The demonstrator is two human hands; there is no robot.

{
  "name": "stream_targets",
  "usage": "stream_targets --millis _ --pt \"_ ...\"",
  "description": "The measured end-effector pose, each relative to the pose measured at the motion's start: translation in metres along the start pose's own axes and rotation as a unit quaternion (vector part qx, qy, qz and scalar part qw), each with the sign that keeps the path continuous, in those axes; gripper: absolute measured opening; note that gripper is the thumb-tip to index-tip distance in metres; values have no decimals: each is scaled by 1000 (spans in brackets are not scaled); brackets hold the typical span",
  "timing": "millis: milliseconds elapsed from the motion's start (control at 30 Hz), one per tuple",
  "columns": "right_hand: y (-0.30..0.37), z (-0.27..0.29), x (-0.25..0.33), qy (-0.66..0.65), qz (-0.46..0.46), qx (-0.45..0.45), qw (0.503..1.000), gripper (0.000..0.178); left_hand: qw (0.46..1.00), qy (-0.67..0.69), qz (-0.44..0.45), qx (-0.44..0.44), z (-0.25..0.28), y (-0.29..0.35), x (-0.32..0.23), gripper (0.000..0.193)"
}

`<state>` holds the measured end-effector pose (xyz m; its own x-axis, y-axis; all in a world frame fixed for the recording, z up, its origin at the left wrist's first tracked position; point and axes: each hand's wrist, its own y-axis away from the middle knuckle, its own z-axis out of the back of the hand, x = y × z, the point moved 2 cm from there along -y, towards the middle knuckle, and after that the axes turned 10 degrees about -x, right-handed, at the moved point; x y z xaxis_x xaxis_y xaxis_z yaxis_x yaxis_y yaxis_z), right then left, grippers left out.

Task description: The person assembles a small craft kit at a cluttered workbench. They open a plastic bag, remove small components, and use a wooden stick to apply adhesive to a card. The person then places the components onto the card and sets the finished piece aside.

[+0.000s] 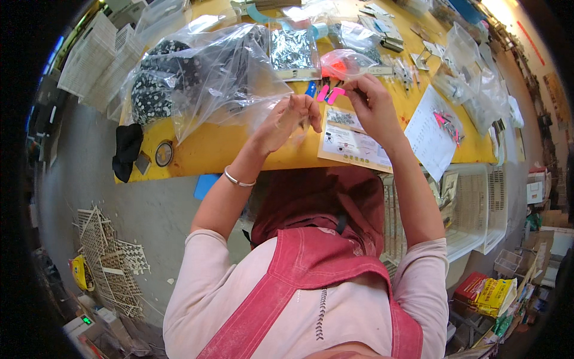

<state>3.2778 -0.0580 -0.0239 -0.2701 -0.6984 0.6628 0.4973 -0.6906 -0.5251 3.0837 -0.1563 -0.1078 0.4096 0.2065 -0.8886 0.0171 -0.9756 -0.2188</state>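
Observation:
My left hand point(288, 124) is raised over the yellow table point(239, 157), fingers curled in beside the edge of a large clear plastic bag point(230, 84). What it holds, if anything, is too small to tell. To its right, my right hand point(372, 107) has thumb and fingers pinched together; their contents are hidden. Just left of its fingertips lie small pink pieces point(335, 94) with dark parts and a blue piece point(311, 88). Below and between the hands rests a printed sheet point(350, 140) with a strip of small metal bits on it.
A clear box of metal parts point(294, 51) stands behind the hands. Black white-dotted fabric point(156, 90) sits under the bag. At right, a white paper point(426, 134) carries pink-and-silver pieces point(448, 127). A tape roll point(164, 154) and black cloth point(127, 149) lie at the left edge.

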Motion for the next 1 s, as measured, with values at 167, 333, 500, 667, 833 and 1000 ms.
stream_targets --millis 167,333,500,667,833,1000 --pt "13 -5 40 4 89 51 995 7 988 -129 11 -83 -7 -1 14 61" --pt "35 -11 45 43 79 67 994 11 977 -155 53 -140 1 6 20 59" --pt "42 -15 52 80 120 90 985 11 977 -153 24 -145 5 6 27 56" --pt "43 -15 42 103 44 51 992 9 985 -97 42 -138 5 14 28 41" --pt "49 -9 44 76 -13 77 994 8 981 -103 36 -158 0 17 22 23" --pt "48 -22 40 83 0 88 993 8 979 -136 9 -152 2 15 26 19"
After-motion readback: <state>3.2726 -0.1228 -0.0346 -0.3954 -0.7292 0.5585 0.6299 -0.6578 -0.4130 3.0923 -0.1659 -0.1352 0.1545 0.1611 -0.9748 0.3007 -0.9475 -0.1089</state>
